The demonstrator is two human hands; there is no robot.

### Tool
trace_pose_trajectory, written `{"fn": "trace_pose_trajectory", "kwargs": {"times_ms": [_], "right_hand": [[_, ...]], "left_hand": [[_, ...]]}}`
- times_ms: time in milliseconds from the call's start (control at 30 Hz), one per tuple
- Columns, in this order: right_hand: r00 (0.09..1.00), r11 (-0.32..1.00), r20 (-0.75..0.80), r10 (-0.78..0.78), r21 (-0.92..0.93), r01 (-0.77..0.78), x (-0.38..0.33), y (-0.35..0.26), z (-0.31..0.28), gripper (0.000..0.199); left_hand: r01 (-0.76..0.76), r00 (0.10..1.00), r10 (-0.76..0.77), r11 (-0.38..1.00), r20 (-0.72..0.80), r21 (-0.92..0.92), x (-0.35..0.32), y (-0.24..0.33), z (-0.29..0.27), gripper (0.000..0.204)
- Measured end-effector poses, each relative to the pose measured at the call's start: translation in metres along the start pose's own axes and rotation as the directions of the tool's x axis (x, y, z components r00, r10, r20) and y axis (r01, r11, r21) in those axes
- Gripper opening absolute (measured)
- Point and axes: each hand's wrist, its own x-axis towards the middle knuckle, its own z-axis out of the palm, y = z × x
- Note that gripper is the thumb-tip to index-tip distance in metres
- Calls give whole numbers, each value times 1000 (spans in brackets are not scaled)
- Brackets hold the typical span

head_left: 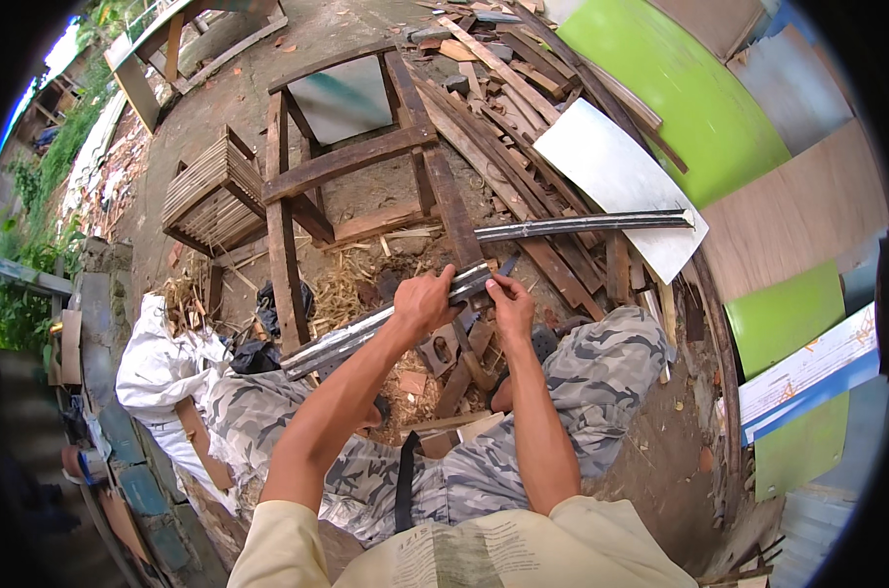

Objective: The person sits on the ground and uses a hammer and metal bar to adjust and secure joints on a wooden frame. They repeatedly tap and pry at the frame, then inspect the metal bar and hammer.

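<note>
Two hands on one long metal strip (366, 331), left hand (423, 304) closed around it, right hand (511, 299) pinching its end

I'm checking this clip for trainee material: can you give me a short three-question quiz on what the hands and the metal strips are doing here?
1. True or false: the left hand grips the long metal strip from above.
2. Where does the right hand touch that strip: A) at its far lower-left end, B) near its upper-right end, beside the left hand, C) nowhere?
3. Fill in: a second metal strip lies across the pile of ____ planks.

Key: 1 true. 2 B; the fingertips pinch at the end. 3 wooden.
</note>
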Motion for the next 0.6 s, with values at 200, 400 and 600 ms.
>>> {"fn": "trace_pose_trajectory", "kwargs": {"times_ms": [200, 400, 600], "right_hand": [[997, 996, 44, 70, -58, -67, -3, -8, -7, 26], [998, 989, 41, 39, -142, -33, -3, -5, -13, 24], [991, 991, -31, 132, -15, -133, -19, -9, -12, 20]], "left_hand": [[41, 999, -37, 991, 32, -130, -12, -2, 15, 59], [93, 996, -92, 978, 15, -187, -21, 5, 24, 61], [-2, 999, 5, 997, 38, -77, -12, 0, 12, 54]]}}
